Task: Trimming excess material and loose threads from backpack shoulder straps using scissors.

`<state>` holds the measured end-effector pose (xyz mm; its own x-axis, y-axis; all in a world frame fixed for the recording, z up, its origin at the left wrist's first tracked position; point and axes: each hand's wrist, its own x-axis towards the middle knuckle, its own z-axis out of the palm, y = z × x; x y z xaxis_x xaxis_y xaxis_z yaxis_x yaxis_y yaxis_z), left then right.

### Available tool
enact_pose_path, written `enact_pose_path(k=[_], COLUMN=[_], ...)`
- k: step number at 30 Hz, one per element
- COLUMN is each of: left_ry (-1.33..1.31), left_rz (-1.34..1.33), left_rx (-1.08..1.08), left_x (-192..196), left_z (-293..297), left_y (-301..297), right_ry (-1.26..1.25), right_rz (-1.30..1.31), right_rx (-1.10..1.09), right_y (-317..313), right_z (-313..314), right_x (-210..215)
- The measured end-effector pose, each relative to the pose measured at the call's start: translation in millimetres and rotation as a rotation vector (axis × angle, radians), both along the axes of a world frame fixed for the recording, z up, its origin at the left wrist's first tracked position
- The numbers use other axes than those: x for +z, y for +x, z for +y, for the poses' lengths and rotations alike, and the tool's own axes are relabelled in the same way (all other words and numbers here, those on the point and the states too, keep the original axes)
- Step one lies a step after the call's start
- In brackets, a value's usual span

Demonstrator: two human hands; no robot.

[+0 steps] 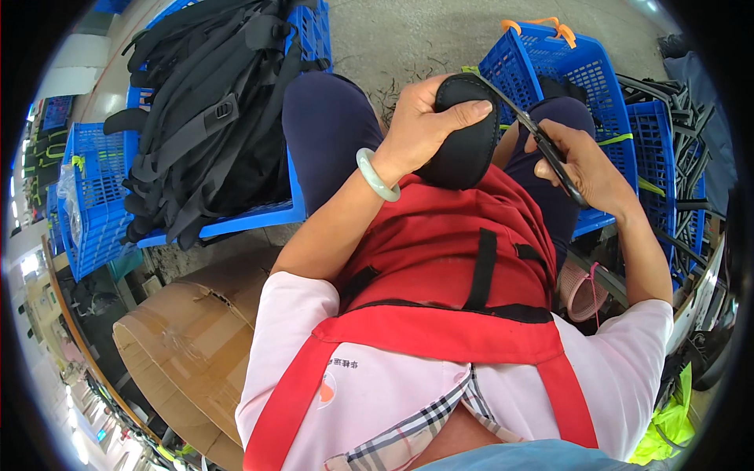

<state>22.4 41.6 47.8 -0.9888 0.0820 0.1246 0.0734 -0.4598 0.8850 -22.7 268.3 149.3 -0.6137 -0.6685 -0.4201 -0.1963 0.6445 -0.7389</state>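
The left hand point(420, 125) is closed on a black padded piece point(465, 145), thumb on top. Right of it, the right hand point(587, 161) grips scissors point(554, 151), blades beside the piece. Beyond stands a blue crate point(503, 66); farther left of the left hand, black straps point(208, 125) lie heaped.

left fingers point(425, 89), save the thumb, largely hidden behind the black padded piece point(462, 155)

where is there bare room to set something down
The grey floor beyond the stitched black pad, between the blue plastic crate at left and orange-trimmed blue plastic basket, though dark scraps litter it. Black straps crowd the crate.
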Motion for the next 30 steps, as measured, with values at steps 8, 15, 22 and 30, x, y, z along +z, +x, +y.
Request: enact_pose_path(k=[8,15,22,30], left_ry=[-0.05,-0.122,-0.145,-0.174], left_rz=[-0.007,-0.013,-0.012,0.028], left_rx=[-0.035,-0.06,-0.179,-0.247], left_x=[-4.6,-4.2,-2.4,-1.8], left_z=[9.1,11.9,21.3,31.0], left_y=[2.3,3.3,5.3,8.4], right_ry=[0.096,0.155,0.252,0.434], right_rz=[0.091,0.085,0.095,0.143], right_rx=[0.087,0.059,0.143,0.179], right_y=[-4.2,-6.9,-9.8,-15.6], right_z=[7.1,17.5,17.0,16.3], right_x=[18.7,13.5,31.6,45.7])
